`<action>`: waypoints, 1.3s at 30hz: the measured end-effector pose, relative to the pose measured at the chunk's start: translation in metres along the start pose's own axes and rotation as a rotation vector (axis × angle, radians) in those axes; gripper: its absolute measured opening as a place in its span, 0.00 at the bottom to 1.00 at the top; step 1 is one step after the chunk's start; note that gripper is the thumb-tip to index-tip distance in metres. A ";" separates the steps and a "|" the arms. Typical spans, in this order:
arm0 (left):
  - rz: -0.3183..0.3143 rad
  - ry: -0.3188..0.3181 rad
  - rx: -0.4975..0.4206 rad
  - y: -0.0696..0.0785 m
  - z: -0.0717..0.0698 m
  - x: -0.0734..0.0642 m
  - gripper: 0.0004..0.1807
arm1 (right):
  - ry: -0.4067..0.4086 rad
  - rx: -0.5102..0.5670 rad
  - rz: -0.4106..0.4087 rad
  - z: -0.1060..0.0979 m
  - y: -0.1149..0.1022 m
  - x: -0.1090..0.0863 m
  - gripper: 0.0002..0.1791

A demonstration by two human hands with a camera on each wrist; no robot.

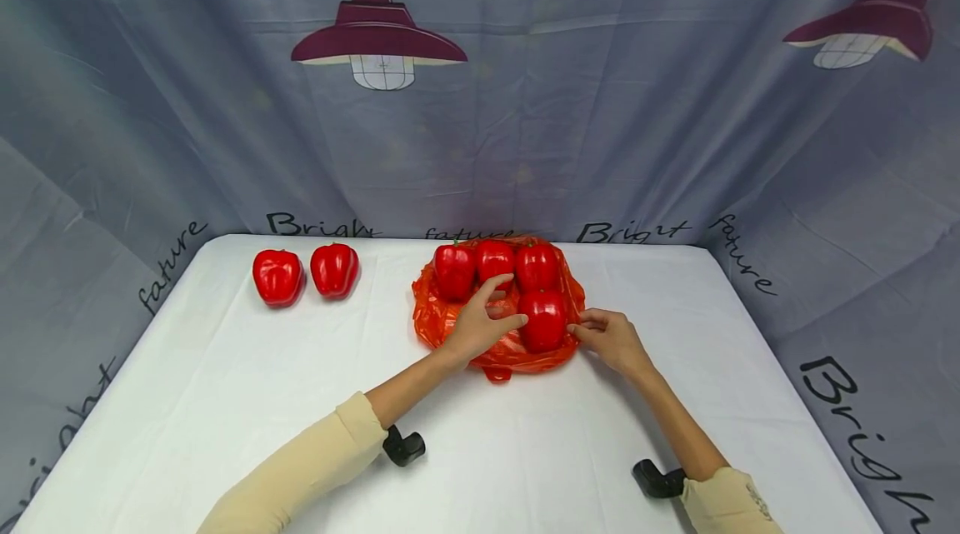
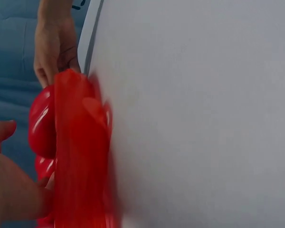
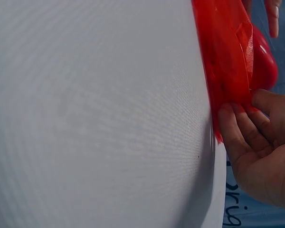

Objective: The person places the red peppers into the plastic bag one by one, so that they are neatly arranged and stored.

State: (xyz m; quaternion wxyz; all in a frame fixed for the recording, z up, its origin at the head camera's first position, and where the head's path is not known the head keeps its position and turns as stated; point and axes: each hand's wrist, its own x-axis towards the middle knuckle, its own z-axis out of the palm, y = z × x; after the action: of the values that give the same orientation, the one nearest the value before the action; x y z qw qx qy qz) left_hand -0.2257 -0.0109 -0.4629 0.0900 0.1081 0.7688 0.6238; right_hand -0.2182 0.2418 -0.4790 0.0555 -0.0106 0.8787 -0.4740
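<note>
The orange-red plastic bag [image 1: 431, 313] is lying spread on the white worktop [image 1: 525, 442], its crumpled rim ringing four red peppers. The right hand [image 1: 612, 340] is pinching that rim's right side between thumb and fingers, its grip narrow, probably keeping the bag's mouth from collapsing. The left hand [image 1: 476, 326] is reaching over the bag, its grip wide, thumb beside the front pepper [image 1: 543, 321], perhaps steadying it; whether they are touching is hard to tell. The three back peppers [image 1: 537, 266] are sitting in a row, seemingly propping the far rim. Two loose peppers [image 1: 279, 279] are resting well apart, leftward.
</note>
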 end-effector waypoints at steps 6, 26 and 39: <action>0.035 0.001 0.007 0.004 -0.034 -0.007 0.35 | -0.006 0.007 0.004 -0.001 -0.001 0.000 0.13; 0.027 0.111 -0.001 0.003 -0.164 -0.037 0.31 | 0.001 0.012 0.005 -0.002 -0.001 0.000 0.14; 0.020 0.257 0.123 0.001 -0.237 -0.066 0.35 | 0.003 0.013 -0.009 -0.003 0.000 -0.001 0.14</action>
State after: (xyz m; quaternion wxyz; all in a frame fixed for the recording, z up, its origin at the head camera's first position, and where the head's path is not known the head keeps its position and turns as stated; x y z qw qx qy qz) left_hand -0.2273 -0.2521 -0.4129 -0.0221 0.0403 0.8097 0.5850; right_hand -0.2173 0.2449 -0.4772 0.0523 -0.0135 0.8756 -0.4799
